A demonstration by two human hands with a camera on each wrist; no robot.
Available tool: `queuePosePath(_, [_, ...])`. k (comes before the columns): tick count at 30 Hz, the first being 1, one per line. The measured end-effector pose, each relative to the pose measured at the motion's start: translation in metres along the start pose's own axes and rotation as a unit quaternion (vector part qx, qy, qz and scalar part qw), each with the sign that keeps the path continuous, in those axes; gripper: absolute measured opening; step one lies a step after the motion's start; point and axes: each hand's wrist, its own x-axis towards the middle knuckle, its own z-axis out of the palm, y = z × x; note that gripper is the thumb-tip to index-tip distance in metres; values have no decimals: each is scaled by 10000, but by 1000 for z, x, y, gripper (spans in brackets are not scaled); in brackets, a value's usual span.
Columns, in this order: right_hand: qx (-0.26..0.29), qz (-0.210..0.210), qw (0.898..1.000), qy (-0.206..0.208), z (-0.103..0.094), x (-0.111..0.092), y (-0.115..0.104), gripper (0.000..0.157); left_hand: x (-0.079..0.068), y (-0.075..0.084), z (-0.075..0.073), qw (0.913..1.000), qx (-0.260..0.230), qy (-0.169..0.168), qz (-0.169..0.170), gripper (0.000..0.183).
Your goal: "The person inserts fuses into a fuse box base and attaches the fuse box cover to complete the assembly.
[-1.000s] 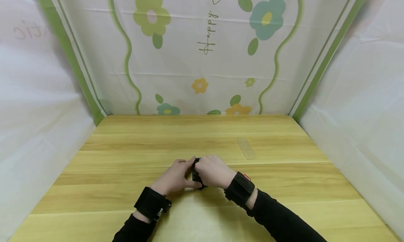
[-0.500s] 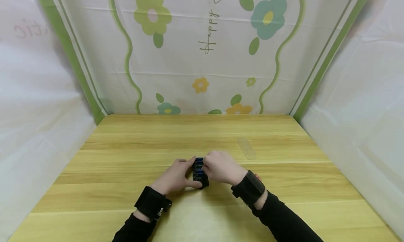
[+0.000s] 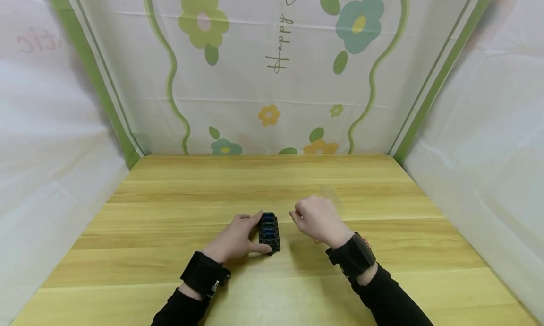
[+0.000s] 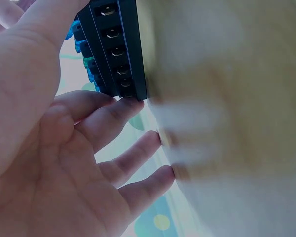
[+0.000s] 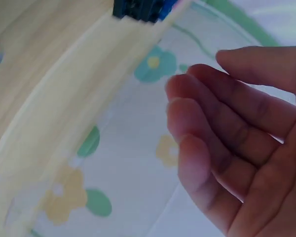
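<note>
My left hand [image 3: 235,238] grips a narrow black holder [image 3: 276,238] standing on the table, thumb at its near end and fingertips at its far end. Several blue and dark pieces sit in a row along its top. In the left wrist view, the side of the black holder [image 4: 129,42] has a row of round openings with metal hex-shaped ends inside. To the right of the holder and apart from it, my right hand [image 3: 320,219] hovers over the table. Its fingers are loosely curled around nothing, as the right wrist view of the right hand [image 5: 237,128] shows.
A clear plastic strip [image 3: 335,196] lies on the table [image 3: 212,189] behind my right hand, partly hidden by it. Close to the right wrist a small orange item [image 3: 316,241] peeks out. A flower-printed cloth [image 3: 238,80] hangs behind the table, with white cloth at both sides.
My right hand has pulled back from the holder to the right, uncovering its row of blue pieces. The left hand keeps its grip and place.
</note>
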Motion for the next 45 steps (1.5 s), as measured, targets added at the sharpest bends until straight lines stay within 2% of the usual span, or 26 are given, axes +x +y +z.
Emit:
queuePosePath(4, [-148,295,9993,157,3,-7,12,46,1,-1,0,10000,-29,-21,67,99])
queuePosePath(8, [-10,337,9993,137,7,-13,25,44,1,-1,-1,9999,-70,-21,100,99])
queuePosePath(12, [202,137,9997,-10,7,-14,36,37,1,0,-5,9999,-32,23,105,98])
queuePosePath(17, [523,-372,9975,-294,6,-14,43,17,2,1,-8,9999,36,53,108,97])
queuePosePath(20, [644,-538,9959,-338,5,-17,45,11,2,1,-9,9999,86,32,108,98])
queuePosePath(33, [563,-756,9953,-202,5,-29,51,10,3,5,-7,9999,109,-41,94,97])
queuePosePath(39, [639,-785,9936,-509,6,-34,57,7,2,3,-5,9999,101,-76,72,97])
queuePosePath(45, [651,-1123,9882,-814,7,-37,60,8,1,0,-3,9999,74,-89,67,97])
